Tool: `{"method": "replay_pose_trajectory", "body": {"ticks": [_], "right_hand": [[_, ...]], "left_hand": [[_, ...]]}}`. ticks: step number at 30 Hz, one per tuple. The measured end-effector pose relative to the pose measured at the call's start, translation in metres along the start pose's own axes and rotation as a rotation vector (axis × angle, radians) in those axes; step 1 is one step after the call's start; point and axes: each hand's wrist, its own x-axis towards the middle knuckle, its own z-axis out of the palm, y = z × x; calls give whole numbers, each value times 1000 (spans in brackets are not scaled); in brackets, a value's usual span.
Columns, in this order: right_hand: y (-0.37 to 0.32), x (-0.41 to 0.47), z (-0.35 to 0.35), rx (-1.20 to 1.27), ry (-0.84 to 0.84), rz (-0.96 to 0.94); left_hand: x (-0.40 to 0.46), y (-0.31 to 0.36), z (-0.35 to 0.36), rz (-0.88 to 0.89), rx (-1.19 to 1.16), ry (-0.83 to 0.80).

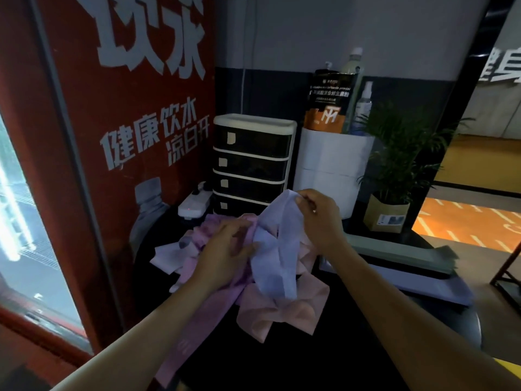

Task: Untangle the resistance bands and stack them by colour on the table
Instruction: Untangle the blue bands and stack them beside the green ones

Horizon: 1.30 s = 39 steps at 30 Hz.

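Note:
A tangled heap of flat resistance bands lies on the dark table [324, 359]. My right hand [320, 218] pinches the top end of a lavender band [277, 258] and lifts it above the heap. My left hand [225, 249] grips the same lavender band lower down, over the pile. A pale pink band [284, 311] lies crumpled below it. A purple-pink band [194, 325] trails toward me off the table's near left. More pink and lavender loops [174, 255] stick out to the left of my left hand.
A black drawer unit [253, 156] with a white frame stands behind the heap, a white power strip [194, 206] to its left. A white cylinder [329, 167] carries an orange-black pouch and bottles. A potted plant [394, 165] stands right. Flat grey-green and lavender folded bands [408, 263] lie at right.

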Motion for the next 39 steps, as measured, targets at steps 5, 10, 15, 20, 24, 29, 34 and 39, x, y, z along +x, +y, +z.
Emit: {"method": "replay_pose_trajectory", "body": {"ticks": [5,10,15,20,24,29,34,39], "right_hand": [[-6,20,-12,-2,12,-64],[-10,43,-26,69,98,-75],[-3,55,-39,67,158,-64],[-6,59,-39,85,158,-62],[-14,66,-44,106,190,-41],[-15,67,-58,115,254,6],[-3,61,-64,95,245,21],[16,39,-53,-3,71,110]], "left_hand": [[32,17,9,20,28,111],[55,10,12,44,116,1],[60,21,8,32,71,74],[60,62,15,131,-207,36],[63,70,29,30,-259,-140],[56,55,47,-41,-76,-229],[52,53,37,-140,-335,-212],[54,63,26,-212,-528,-194]]}}
